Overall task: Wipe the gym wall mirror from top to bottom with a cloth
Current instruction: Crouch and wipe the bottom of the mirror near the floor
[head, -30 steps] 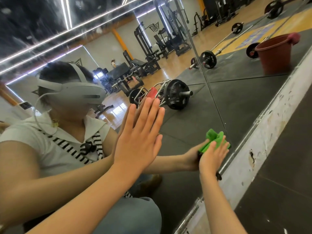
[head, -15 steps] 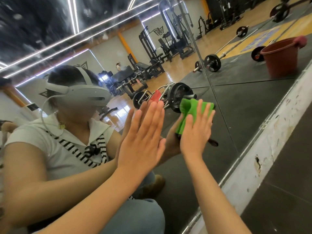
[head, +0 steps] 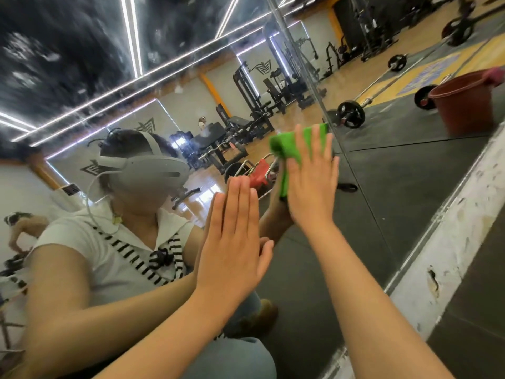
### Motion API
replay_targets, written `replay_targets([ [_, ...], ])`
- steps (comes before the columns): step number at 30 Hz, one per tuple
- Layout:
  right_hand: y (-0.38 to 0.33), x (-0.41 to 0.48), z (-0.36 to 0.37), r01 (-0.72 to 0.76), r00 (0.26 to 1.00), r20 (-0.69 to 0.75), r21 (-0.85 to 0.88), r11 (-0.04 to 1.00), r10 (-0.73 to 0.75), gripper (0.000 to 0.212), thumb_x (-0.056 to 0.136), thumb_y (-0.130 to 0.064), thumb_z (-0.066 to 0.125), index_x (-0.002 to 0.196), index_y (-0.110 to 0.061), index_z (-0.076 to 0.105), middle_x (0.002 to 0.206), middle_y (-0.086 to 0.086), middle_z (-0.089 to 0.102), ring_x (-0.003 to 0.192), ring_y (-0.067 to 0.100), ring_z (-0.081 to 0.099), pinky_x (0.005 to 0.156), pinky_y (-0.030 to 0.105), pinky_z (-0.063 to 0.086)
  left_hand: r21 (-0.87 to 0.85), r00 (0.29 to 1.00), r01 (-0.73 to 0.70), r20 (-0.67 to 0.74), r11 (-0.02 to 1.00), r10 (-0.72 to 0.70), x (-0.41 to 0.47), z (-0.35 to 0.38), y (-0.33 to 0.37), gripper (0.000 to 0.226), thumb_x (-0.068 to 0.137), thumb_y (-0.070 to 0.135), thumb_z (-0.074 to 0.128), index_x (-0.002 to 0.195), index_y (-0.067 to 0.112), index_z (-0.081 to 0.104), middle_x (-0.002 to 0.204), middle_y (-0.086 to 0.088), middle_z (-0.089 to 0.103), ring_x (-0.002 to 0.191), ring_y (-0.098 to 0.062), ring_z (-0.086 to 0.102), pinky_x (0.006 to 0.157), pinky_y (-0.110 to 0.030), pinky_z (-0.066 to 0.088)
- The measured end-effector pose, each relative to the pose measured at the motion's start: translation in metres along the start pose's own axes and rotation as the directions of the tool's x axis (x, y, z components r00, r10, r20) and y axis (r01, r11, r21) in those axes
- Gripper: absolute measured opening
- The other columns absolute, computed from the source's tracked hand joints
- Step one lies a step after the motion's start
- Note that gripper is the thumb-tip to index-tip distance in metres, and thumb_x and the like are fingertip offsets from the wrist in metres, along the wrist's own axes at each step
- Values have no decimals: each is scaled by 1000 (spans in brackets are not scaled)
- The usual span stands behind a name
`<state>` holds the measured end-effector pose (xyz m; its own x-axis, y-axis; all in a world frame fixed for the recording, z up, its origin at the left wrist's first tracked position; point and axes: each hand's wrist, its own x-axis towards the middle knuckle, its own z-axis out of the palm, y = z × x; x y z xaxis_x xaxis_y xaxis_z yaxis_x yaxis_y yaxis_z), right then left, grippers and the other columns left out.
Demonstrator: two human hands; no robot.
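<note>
Wiping, mid-pass: my right hand [head: 311,187], fingers straight and slightly apart, presses the green cloth [head: 289,146] flat on the wall mirror [head: 396,201]; left hand [head: 232,242], fingers together, braces on glass; next, I judge, a downward stroke.

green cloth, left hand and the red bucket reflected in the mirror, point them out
green cloth [head: 284,146]: head view, on its bunched upper-left corner.
left hand [head: 235,236]: head view, on the back of the hand.
red bucket [head: 461,110]: head view, on the side wall of its reflection.
</note>
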<state>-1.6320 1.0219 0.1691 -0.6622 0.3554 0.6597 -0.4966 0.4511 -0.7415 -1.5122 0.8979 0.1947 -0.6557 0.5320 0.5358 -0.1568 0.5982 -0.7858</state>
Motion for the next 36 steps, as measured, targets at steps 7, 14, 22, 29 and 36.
replay_targets([
  [7, -22, -43, 10, -86, 996, -34, 30, 996, 87, 55, 103, -49, 5, 156, -32, 10, 165, 5, 9, 152, 27, 2, 119, 49, 3, 9, 1000, -3, 29, 1000, 2, 0, -1, 0, 92, 96, 48, 45, 155, -10, 5, 163, -30, -2, 153, -40, 1, 125, -52, 4],
  [14, 18, -1, -6, -286, 957, 42, -19, 958, 287, 54, 105, -41, 20, 156, -37, 5, 166, -3, 0, 153, 22, -4, 121, 56, 7, 13, 999, 2, 34, 1000, -2, 1, -3, -1, 85, 98, 47, 35, 155, -9, 7, 163, -30, -2, 153, -40, 1, 125, -52, 3],
  [22, -27, -57, 16, -121, 993, -9, 35, 992, 122, 55, 104, -49, 3, 156, -33, 10, 165, 5, 7, 152, 29, 3, 119, 53, 8, -1, 999, -2, 32, 1000, 2, 2, 0, 0, 86, 97, 47, 36, 155, -9, 6, 163, -29, 0, 153, -40, 5, 125, -52, 2],
  [29, 7, -13, -1, -285, 958, 78, 104, 953, 278, 57, 101, -44, 18, 155, -38, 5, 166, -3, -5, 152, 21, -10, 122, 53, 2, 24, 997, 10, 71, 1000, -12, 2, -6, 1, 86, 96, 48, 34, 155, -9, 8, 163, -30, 1, 153, -40, 4, 124, -53, 9],
  [36, -36, -4, 4, 170, 985, 0, 64, 983, -170, 52, 102, -48, 14, 154, -38, 11, 165, 3, 7, 153, 27, 1, 120, 49, 1, 18, 1000, -8, 17, 1000, 8, -1, 0, 1, 85, 93, 46, 37, 154, -10, 15, 163, -29, 4, 153, -40, 8, 125, -53, 6],
])
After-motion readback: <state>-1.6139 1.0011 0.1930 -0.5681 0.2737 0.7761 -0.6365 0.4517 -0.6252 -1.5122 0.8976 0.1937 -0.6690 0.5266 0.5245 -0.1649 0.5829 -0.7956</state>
